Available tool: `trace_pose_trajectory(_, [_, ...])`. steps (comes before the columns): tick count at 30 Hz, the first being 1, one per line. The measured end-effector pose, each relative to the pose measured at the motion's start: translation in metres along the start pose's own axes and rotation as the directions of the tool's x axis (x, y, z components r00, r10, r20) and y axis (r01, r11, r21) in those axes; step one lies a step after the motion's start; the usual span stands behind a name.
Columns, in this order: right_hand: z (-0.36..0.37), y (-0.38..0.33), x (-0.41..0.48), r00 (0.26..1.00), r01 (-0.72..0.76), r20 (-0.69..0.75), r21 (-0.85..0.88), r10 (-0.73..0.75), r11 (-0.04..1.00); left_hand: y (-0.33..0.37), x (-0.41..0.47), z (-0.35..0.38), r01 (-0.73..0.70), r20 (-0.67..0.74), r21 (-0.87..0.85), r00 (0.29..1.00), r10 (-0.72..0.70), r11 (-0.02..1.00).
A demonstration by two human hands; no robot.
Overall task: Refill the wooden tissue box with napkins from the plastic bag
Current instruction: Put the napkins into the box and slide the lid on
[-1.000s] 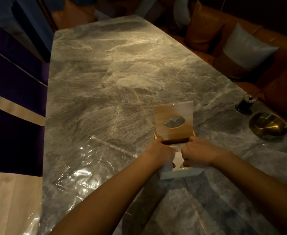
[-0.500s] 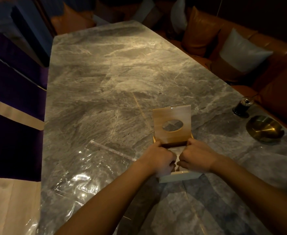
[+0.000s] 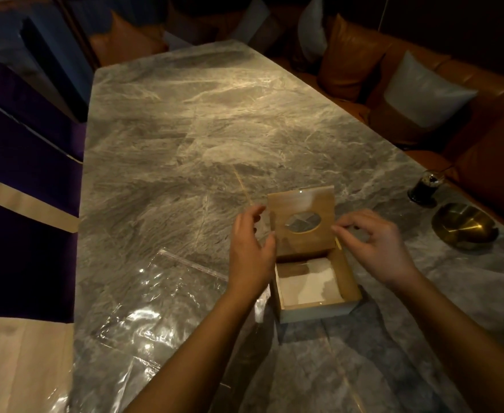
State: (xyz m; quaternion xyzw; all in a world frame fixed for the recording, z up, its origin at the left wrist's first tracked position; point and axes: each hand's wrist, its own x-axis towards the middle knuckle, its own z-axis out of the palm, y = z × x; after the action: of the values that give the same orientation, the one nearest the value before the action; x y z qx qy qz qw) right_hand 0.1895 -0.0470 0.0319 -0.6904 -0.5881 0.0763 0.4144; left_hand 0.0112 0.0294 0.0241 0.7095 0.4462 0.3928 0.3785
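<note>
The plastic bag (image 3: 143,296) is lying flat and apparently empty on the tabletop (image 3: 185,138), at about nine o'clock from the wooden tissue box (image 3: 316,289). White napkins (image 3: 304,283) are sitting inside the box. Both hands are hovering open beside the raised lid (image 3: 301,222), left hand (image 3: 252,251) at nine o'clock, right hand (image 3: 376,245) at three o'clock, gripping nothing. To close well, a napkin corner probably should be fed through the oval hole (image 3: 303,223) while lowering the lid evenly.

Worktop (image 3: 215,138): grey veined marble, polished. Box (image 3: 313,311): matt pale wood; napkins (image 3: 301,286) inside soft white paper. Bag (image 3: 155,296): clear glossy crinkled plastic; bowl (image 3: 465,231) shiny brass-toned metal.
</note>
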Motion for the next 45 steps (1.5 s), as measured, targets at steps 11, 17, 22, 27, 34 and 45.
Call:
trace_pose_trajectory(11, [0.015,0.02,0.016,0.892,-0.449,0.282,0.458,0.354,0.767,-0.003,0.019,-0.002,0.325,0.27,-0.187,0.924,-0.27,0.927])
trace_pose_trajectory(17, [0.012,0.026,0.015,0.922,-0.374,0.26,0.403,0.287,0.835,-0.013,0.016,-0.003,0.213,0.274,-0.11,0.945,-0.176,0.971])
trace_pose_trajectory(22, [0.012,0.033,0.004,0.934,-0.341,0.239,0.38,0.265,0.86,-0.017,0.007,-0.004,0.171,0.289,-0.076,0.947,-0.142,0.982])
trace_pose_trajectory(27, [0.009,0.029,-0.005,0.942,-0.318,0.23,0.391,0.242,0.864,-0.019,0.001,-0.007,0.106,0.294,0.052,0.949,-0.116,0.993])
trace_pose_trajectory(34, [-0.003,0.026,-0.009,0.899,-0.383,0.35,0.337,0.263,0.86,-0.027,-0.006,-0.015,-0.131,0.387,0.209,0.921,0.042,0.969])
trace_pose_trajectory(45, [0.003,0.014,-0.022,0.71,-0.136,0.674,-0.154,0.205,0.979,-0.024,-0.022,-0.013,-0.279,0.621,0.363,0.784,-0.007,0.889])
